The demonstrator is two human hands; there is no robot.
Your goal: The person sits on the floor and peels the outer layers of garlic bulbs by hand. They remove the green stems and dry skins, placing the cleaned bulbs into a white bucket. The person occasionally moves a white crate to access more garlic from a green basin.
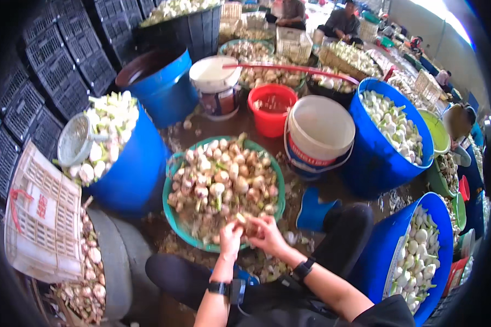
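**Garlic bulb point(249, 225) held over the near edge of a green basin point(281, 188)**

The right hand point(267, 238) has its grip clamped on the bulb, thumb and fingers drawn together. The left hand point(230, 240) meets it from the left, fingertips bunched beside the bulb; whether that grip is clamped too, I cannot tell. Loose bulbs point(218, 174) are heaped up to the basin's far edge. Beyond its far right edge stand a red bucket point(270, 128) and a white bucket point(323, 131); off its left edge, a blue barrel point(131, 174) brims with pale garlic point(114, 117).
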